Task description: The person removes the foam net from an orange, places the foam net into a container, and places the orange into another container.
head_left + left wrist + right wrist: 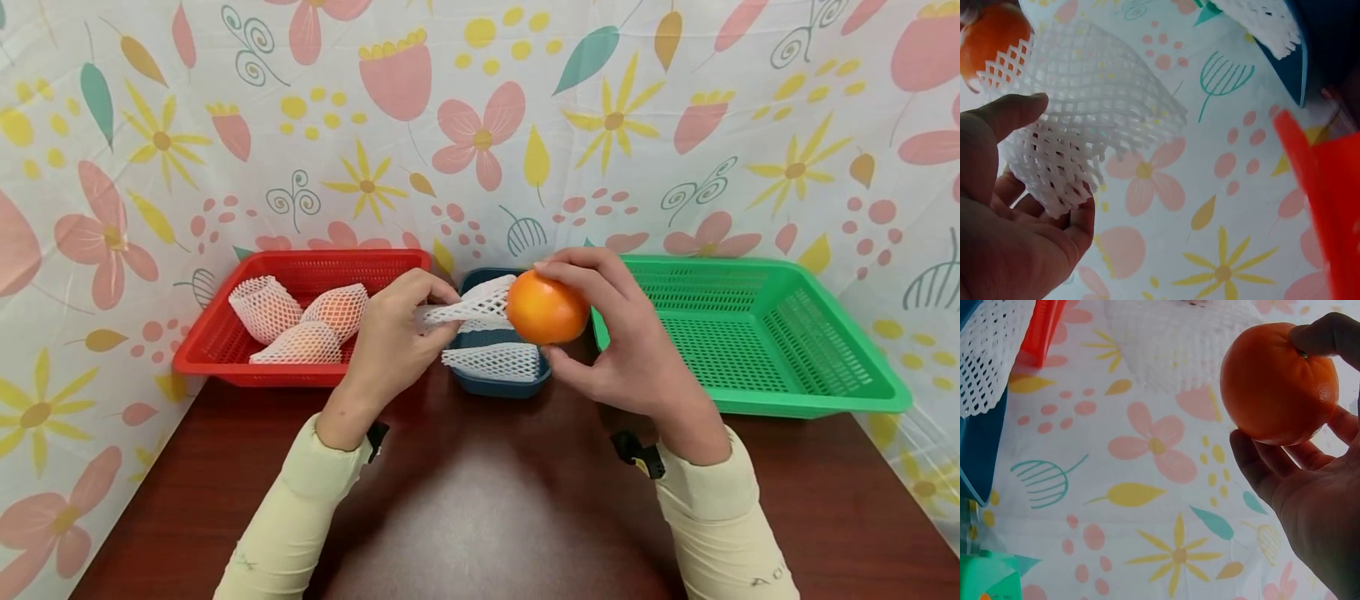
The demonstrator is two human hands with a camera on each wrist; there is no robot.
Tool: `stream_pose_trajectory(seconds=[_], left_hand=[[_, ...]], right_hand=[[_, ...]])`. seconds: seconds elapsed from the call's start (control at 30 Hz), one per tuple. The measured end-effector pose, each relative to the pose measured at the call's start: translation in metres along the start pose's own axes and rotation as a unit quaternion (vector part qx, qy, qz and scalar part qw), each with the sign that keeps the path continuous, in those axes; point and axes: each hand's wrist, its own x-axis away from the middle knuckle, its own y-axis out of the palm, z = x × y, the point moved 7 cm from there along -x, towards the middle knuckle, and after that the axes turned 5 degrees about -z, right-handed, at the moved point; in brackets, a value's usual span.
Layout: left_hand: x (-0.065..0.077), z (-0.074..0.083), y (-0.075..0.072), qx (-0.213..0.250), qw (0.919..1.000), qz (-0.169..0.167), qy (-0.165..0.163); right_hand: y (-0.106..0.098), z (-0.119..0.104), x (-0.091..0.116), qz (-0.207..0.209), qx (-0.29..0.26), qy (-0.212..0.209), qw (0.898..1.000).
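Note:
My right hand grips a bare orange between thumb and fingers, above the blue basket. The orange shows its stem end beside a digit in the right wrist view. With my left hand I pinch a white foam net sleeve, stretched toward the orange. In the left wrist view the sleeve hangs loose from thumb and fingers, its mesh edge overlapping the orange. Beneath the hands, the dark blue basket holds white foam net sleeves, one plainly visible sleeve lying at its front.
To the left, a red basket contains three fruits in foam nets, such as the netted fruit at its back left. A green basket stands on the right. All rest on a dark brown table before a flower-printed cloth.

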Motion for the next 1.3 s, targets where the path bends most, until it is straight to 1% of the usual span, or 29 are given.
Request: stream_pose_trajectory(seconds=[0.07,0.2,0.37,0.43,0.53,0.63,0.8,1.0,1.1,1.2,1.3], left_hand=[[-0.001,-0.001,0.004,-0.014,0.9999,0.006,-0.003],[-0.002,-0.004,0.014,-0.029,0.9995,0.008,-0.006],[-0.003,-0.009,0.028,-0.045,0.9990,0.001,-0.010],[-0.004,-0.010,0.035,-0.049,0.9988,0.001,-0.003],[-0.004,-0.011,0.044,-0.055,0.9983,0.004,0.018],[-0.005,-0.015,0.052,-0.062,0.9976,0.004,0.030],[-0.004,-0.028,0.065,-0.075,0.9970,-0.013,0.013],[-0.002,-0.037,0.078,-0.107,0.9934,-0.034,0.026],[-0.001,-0.042,0.084,-0.100,0.9934,-0.049,0.024],[0.001,-0.048,0.089,-0.083,0.9939,-0.072,0.008],[0.003,-0.052,0.095,-0.074,0.9919,-0.103,-0.008]], right_hand=[[-0.003,0.000,0.000,0.004,0.002,0.000,1.000],[-0.010,0.002,0.001,0.009,0.017,-0.004,1.000],[-0.017,0.011,0.005,0.018,0.040,0.012,0.999],[-0.020,0.016,0.007,0.023,0.049,0.028,0.998],[-0.024,0.024,0.010,0.033,0.055,0.052,0.997],[-0.027,0.028,0.012,0.045,0.054,0.072,0.995],[-0.030,0.032,0.012,0.052,0.052,0.085,0.994],[-0.030,0.037,0.014,0.049,0.054,0.090,0.993],[-0.028,0.039,0.014,0.046,0.049,0.092,0.993],[-0.026,0.040,0.014,0.045,0.043,0.093,0.994],[-0.025,0.040,0.014,0.043,0.042,0.093,0.994]])
